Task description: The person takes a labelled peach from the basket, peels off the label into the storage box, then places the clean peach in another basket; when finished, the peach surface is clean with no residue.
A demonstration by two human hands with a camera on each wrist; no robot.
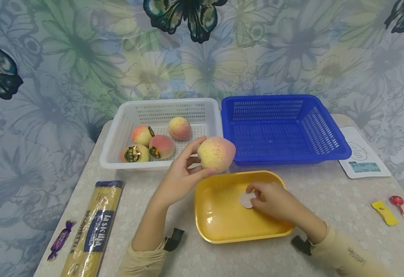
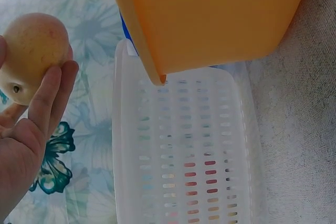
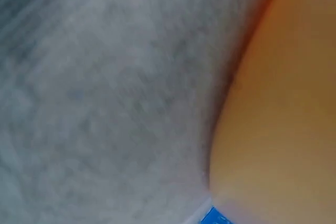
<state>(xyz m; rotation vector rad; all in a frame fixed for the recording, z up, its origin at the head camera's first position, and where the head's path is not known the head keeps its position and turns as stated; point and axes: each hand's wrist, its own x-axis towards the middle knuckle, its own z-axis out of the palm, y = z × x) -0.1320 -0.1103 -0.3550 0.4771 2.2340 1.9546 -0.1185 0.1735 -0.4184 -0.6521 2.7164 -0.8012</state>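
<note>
Pinching a pale disc point(image 1: 246, 201), the right hand point(image 1: 272, 199) is over the yellow tray point(image 1: 222, 221) while the left hand point(image 1: 180, 177) grips a peach point(image 1: 217, 154).

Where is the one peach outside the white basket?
In the head view, the peach is near the centre, held in the left hand, just above the far rim of the yellow tray.

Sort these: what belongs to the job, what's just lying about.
Likely job: peach in left hand; pale disc in right hand; yellow tray; white basket; other peaches; blue basket.

Seemingly lying about: spaghetti pack; purple sweet; red lollipop; yellow packet; white pouch.
</note>
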